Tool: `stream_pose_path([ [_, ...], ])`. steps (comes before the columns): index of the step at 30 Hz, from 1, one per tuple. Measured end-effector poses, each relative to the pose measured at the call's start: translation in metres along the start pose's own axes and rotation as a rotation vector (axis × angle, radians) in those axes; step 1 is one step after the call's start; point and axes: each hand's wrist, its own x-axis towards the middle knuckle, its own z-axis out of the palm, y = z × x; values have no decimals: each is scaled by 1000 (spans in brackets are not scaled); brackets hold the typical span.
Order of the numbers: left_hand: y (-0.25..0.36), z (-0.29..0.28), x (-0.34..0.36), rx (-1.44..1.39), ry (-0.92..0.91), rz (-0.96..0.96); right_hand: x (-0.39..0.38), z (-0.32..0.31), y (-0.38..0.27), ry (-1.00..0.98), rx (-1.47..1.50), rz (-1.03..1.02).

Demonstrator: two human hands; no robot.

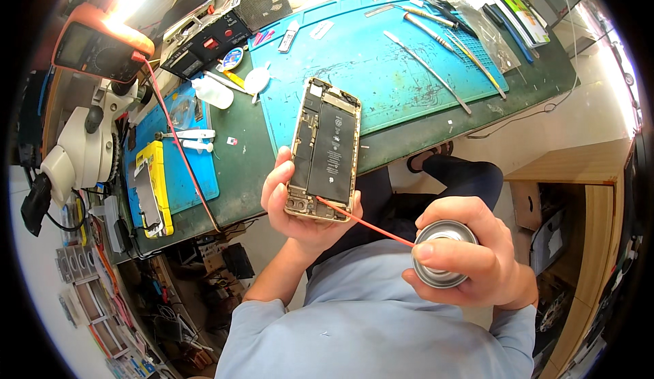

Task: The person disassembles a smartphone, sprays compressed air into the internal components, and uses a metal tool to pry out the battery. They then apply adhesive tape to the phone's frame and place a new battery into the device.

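My left hand (300,226) grips an opened smartphone (334,144) by its lower end, fingers along one side and thumb on the other. The phone's inside faces up, showing a black battery and the circuit board beside it. In my right hand (477,253) is a spray can (443,280), with the thumb over its top. A thin red straw (378,230) runs from the can to the phone, its tip at the lower end, just below the battery. I cannot tell whether the tip touches the phone.
A blue work mat (293,72) holds tweezers, a metal spudger (429,72) and other slim tools on the green bench. To the left stand an orange multimeter (102,42), a white microscope (75,140) and a white bottle (212,93). A wooden cabinet (565,161) is at right.
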Motion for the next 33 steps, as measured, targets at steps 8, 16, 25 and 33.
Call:
stream_pose_path([
  [8, 1, 1, 1, 10, 2, 1, 1, 0, -2, 7, 5, 15],
  [16, 1, 2, 0, -1, 12, -8, 2, 0, -2, 5, 6, 18],
  [25, 1, 0, 1, 2, -2, -9, 2, 0, -1, 5, -6, 2],
  [33, 1, 0, 0, 1, -5, -20, 2, 0, 0, 2, 5, 1],
])
